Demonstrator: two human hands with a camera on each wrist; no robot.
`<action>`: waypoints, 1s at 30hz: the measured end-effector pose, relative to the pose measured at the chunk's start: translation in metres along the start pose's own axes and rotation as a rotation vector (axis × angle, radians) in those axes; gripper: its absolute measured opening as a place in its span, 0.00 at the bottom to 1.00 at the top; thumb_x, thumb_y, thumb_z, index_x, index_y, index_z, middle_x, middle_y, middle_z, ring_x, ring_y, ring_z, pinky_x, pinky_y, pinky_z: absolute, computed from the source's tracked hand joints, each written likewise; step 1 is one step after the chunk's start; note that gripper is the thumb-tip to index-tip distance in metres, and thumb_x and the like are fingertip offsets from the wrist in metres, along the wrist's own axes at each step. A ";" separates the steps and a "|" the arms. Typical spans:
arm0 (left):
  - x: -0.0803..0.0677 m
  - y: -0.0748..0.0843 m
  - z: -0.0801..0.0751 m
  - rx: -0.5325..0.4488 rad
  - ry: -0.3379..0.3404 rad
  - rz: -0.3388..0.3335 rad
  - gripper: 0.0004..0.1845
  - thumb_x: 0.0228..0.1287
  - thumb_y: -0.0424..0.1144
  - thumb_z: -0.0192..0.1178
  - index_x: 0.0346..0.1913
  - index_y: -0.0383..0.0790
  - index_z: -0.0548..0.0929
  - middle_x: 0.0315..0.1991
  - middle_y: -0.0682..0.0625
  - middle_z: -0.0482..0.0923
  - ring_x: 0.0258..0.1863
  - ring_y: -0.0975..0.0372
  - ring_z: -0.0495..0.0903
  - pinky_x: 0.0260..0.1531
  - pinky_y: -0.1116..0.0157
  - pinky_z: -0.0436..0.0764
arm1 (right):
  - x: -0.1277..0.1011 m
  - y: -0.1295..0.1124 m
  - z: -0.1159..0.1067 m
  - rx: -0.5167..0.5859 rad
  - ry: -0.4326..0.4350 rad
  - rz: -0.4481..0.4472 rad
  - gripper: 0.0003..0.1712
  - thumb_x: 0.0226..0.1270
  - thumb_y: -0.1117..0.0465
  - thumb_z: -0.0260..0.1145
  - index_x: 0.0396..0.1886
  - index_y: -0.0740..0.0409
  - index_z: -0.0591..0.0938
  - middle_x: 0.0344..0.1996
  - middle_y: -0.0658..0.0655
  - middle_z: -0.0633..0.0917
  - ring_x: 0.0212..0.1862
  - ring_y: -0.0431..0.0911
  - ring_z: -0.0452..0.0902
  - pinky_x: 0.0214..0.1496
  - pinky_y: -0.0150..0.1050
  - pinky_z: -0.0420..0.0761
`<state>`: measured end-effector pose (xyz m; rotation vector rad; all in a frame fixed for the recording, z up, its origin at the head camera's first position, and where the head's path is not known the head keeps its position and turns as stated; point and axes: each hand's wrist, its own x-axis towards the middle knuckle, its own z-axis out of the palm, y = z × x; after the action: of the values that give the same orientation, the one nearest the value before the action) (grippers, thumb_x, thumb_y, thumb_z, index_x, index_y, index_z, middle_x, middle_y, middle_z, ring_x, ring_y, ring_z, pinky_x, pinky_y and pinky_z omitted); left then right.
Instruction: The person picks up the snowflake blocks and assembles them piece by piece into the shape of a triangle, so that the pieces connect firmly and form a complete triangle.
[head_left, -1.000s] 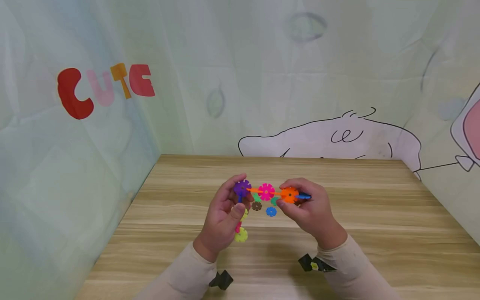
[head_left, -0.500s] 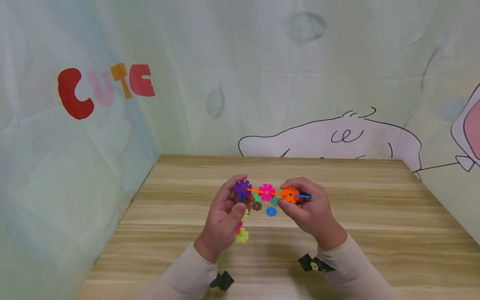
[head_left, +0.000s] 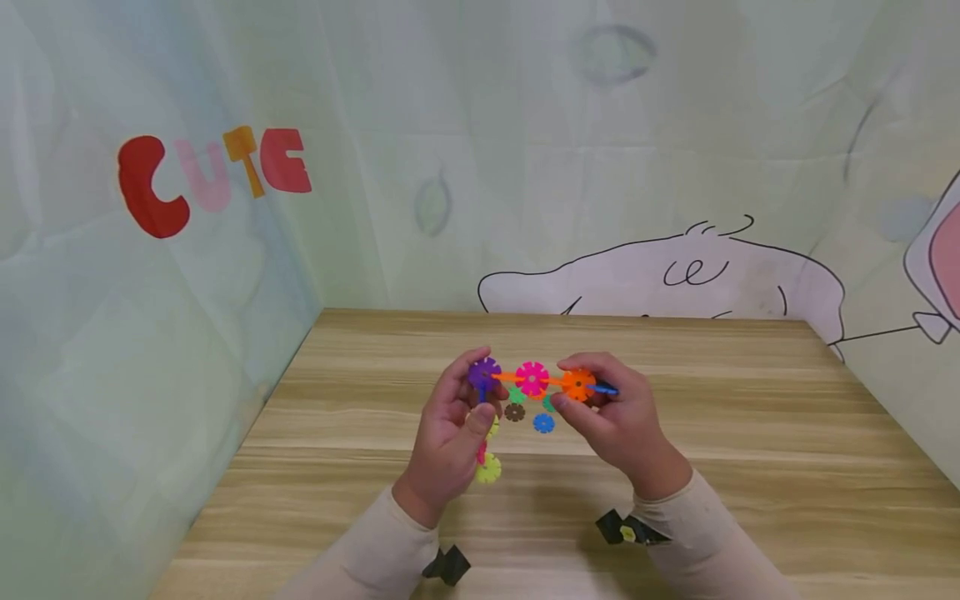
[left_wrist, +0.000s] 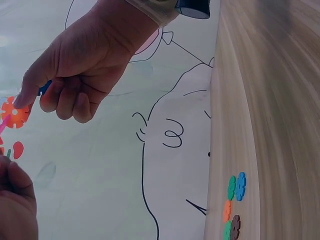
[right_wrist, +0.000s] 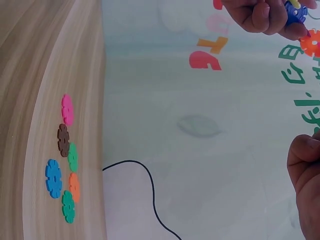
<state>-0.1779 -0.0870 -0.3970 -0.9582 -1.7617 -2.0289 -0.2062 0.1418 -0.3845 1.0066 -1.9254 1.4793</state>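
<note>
Both hands hold up a chain of notched plastic snowflake discs above the table. My left hand (head_left: 450, 442) grips its left end, by the purple disc (head_left: 485, 374). A blue disc, yellow discs (head_left: 488, 468) and a red-pink one hang down from there, partly hidden by the thumb. Between the hands shows a pink disc (head_left: 532, 378) with orange discs edge-on at either side. My right hand (head_left: 626, 421) pinches the orange disc (head_left: 578, 385) between thumb and fingers; a blue disc (head_left: 605, 389) sticks out edge-on beyond it. In the right wrist view, the right hand's fingertips are cut off.
Loose discs lie on the wooden table (head_left: 360, 500) under the chain: brown (right_wrist: 63, 140), blue (right_wrist: 53, 178), orange (right_wrist: 74, 187), pink (right_wrist: 67, 109) and two green ones (right_wrist: 68, 206). A printed cloth backdrop (head_left: 375, 208) encloses the table's back and left side.
The middle and right part of the chain has risen slightly, while the lower yellow disc has swung a little to the right. Both hands keep their grips.
</note>
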 end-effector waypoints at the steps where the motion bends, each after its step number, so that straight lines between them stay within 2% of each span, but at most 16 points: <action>1: 0.000 0.000 0.000 0.005 0.006 0.000 0.26 0.81 0.30 0.53 0.76 0.33 0.64 0.50 0.47 0.78 0.49 0.63 0.79 0.50 0.70 0.83 | 0.000 0.000 0.000 0.001 -0.006 0.001 0.21 0.59 0.77 0.75 0.52 0.64 0.83 0.27 0.53 0.76 0.20 0.39 0.64 0.18 0.29 0.70; 5: 0.002 0.001 -0.002 0.021 0.028 -0.014 0.26 0.80 0.28 0.53 0.76 0.32 0.64 0.51 0.43 0.78 0.52 0.63 0.80 0.52 0.70 0.83 | 0.001 -0.001 -0.001 -0.001 -0.038 0.045 0.25 0.63 0.73 0.76 0.60 0.62 0.81 0.28 0.54 0.75 0.21 0.41 0.66 0.21 0.31 0.74; 10: 0.004 0.002 -0.006 0.013 0.043 -0.032 0.27 0.79 0.25 0.52 0.76 0.31 0.64 0.54 0.35 0.78 0.54 0.59 0.82 0.53 0.69 0.83 | 0.000 -0.004 -0.002 0.021 -0.068 0.198 0.32 0.66 0.76 0.71 0.67 0.59 0.74 0.37 0.56 0.78 0.29 0.45 0.76 0.33 0.34 0.84; 13: 0.005 0.003 -0.006 -0.001 0.043 -0.051 0.27 0.78 0.24 0.52 0.76 0.31 0.64 0.55 0.38 0.79 0.55 0.58 0.83 0.54 0.70 0.84 | 0.001 -0.005 -0.003 0.037 -0.066 0.255 0.30 0.67 0.77 0.68 0.66 0.62 0.71 0.41 0.60 0.79 0.34 0.48 0.81 0.40 0.36 0.87; 15: 0.006 0.004 -0.006 -0.013 0.046 -0.071 0.27 0.79 0.25 0.53 0.76 0.32 0.65 0.56 0.44 0.81 0.56 0.58 0.83 0.55 0.70 0.84 | 0.002 -0.005 -0.004 0.043 -0.064 0.273 0.28 0.67 0.77 0.68 0.64 0.63 0.71 0.42 0.61 0.79 0.35 0.49 0.82 0.41 0.36 0.88; 19: 0.007 0.004 -0.007 -0.044 0.052 -0.109 0.27 0.80 0.30 0.56 0.76 0.32 0.65 0.55 0.53 0.84 0.56 0.62 0.84 0.59 0.68 0.83 | 0.004 -0.004 -0.006 0.059 -0.061 0.284 0.26 0.67 0.77 0.69 0.62 0.65 0.73 0.44 0.60 0.80 0.36 0.48 0.83 0.42 0.35 0.88; 25: 0.009 0.004 -0.012 -0.077 0.055 -0.160 0.25 0.79 0.32 0.58 0.72 0.28 0.68 0.50 0.53 0.86 0.53 0.62 0.86 0.60 0.65 0.84 | 0.007 -0.002 -0.010 0.062 -0.055 0.282 0.22 0.65 0.77 0.70 0.58 0.68 0.79 0.43 0.56 0.81 0.32 0.45 0.80 0.37 0.33 0.87; 30: 0.012 0.002 -0.014 -0.088 0.097 -0.287 0.19 0.79 0.29 0.57 0.67 0.27 0.70 0.46 0.50 0.86 0.48 0.62 0.87 0.59 0.64 0.84 | 0.007 0.001 -0.010 0.068 -0.099 0.333 0.17 0.67 0.74 0.71 0.54 0.66 0.81 0.38 0.57 0.79 0.29 0.45 0.75 0.32 0.32 0.83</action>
<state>-0.1890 -0.0988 -0.3882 -0.6466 -1.8602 -2.3012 -0.2115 0.1496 -0.3770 0.8298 -2.2093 1.7136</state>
